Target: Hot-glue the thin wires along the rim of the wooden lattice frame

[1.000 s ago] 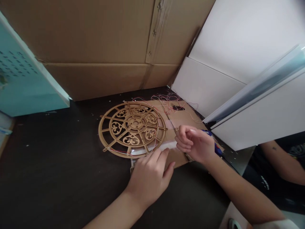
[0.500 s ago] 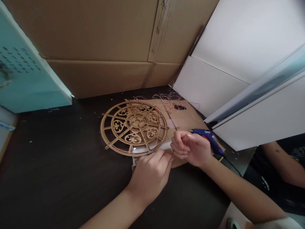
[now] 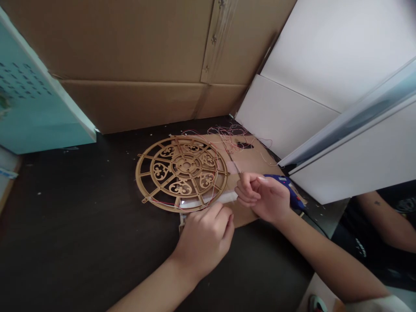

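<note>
Background: A dark tabletop (image 3: 81, 225) is being backed at 12 o'clock by cardboard boxes (image 3: 130, 47) and at 2 o'clock by white panels (image 3: 286, 125).

Left hand (image 3: 204, 242): Fingers are being held curved and low over a white strip (image 3: 208, 201); how firm the contact is cannot be told.

Right hand (image 3: 266, 197): Fingers are being kept narrowly curled just beside the strip's end; whether anything is being pinched cannot be told.

Location: A gold-toned fretwork wheel (image 3: 185, 165) is being kept flat at the left hand's 12 o'clock, partly over a cardboard sheet (image 3: 251, 162), with thin red wires (image 3: 227, 130) being trailed at its 1 o'clock.

Handling: The wheel is being judged light, stiff and fragile at its slender spokes, so hold is best taken at the outer rim.

Change: A blue glue gun (image 3: 286, 186) is being shown more fully at the right hand's 3 o'clock than in the earliest frame.
</note>
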Demonstrator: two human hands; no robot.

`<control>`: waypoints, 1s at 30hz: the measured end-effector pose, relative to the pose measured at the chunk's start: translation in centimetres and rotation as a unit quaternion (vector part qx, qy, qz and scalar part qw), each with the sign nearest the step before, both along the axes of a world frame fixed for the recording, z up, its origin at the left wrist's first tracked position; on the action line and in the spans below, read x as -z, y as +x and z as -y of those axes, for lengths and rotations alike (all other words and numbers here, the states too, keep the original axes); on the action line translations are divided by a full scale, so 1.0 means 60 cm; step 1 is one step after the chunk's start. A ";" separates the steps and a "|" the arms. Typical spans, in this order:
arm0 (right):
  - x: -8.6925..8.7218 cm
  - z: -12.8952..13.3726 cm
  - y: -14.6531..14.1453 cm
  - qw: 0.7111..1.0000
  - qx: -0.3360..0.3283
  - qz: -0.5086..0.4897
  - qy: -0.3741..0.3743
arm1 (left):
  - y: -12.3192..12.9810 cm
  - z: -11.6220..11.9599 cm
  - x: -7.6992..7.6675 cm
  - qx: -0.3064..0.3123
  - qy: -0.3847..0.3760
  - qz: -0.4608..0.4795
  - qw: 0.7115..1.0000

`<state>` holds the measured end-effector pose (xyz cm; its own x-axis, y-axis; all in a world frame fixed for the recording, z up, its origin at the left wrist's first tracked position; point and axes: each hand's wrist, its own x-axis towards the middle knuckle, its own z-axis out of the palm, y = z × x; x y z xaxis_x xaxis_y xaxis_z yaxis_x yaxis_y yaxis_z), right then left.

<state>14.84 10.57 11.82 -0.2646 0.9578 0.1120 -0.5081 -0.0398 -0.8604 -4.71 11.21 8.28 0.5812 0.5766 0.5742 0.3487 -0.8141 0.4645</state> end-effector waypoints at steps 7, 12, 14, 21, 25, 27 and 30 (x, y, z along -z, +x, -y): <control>-0.004 -0.001 0.021 0.994 0.052 0.093 0.039 | 0.001 0.000 0.000 0.005 -0.005 0.009 1.000; -0.013 -0.006 0.026 0.991 0.074 0.096 0.056 | 0.000 0.000 -0.002 0.004 -0.010 0.013 1.000; -0.015 -0.008 0.026 0.990 0.079 0.095 0.066 | 0.000 0.000 -0.003 0.001 -0.007 0.011 1.000; -0.016 -0.009 0.028 0.986 0.091 0.118 0.072 | 0.001 -0.001 -0.004 -0.002 -0.009 0.003 1.000; -0.016 -0.009 0.027 0.981 0.112 0.133 0.088 | 0.002 0.000 -0.003 0.001 -0.018 0.000 1.000; -0.013 -0.010 0.026 0.973 0.131 0.167 0.091 | 0.001 0.000 -0.003 0.001 -0.015 -0.002 1.000; -0.007 -0.012 0.024 0.935 0.188 0.287 0.094 | 0.000 0.001 -0.005 -0.001 -0.012 0.001 1.000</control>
